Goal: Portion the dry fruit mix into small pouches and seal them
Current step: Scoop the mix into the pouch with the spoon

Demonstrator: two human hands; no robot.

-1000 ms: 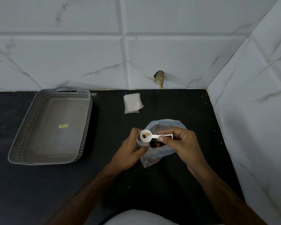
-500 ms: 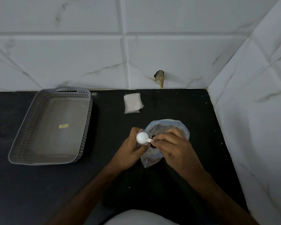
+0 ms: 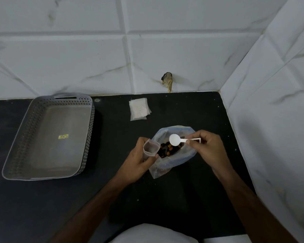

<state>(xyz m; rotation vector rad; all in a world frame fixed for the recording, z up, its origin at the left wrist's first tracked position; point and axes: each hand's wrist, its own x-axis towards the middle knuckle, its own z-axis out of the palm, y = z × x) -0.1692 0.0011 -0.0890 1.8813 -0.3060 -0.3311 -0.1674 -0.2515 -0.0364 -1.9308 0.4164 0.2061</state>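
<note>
Left hand [image 3: 139,159] grip clamped on open small pouch [image 3: 150,148]. Right hand [image 3: 208,149] grip pinches white scoop [image 3: 175,139], bowl over dry-fruit bag [image 3: 172,151]. Spare pouches [image 3: 139,109] at 12 o'clock of bag on counter [image 3: 191,190].

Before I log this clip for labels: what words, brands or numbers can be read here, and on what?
Nothing is readable.
Yellow sticker on the floor of the grey basket: dark print, too small and blurred to read.
Spoon, small pouch, big bag and spare pouches: no print visible.
</note>
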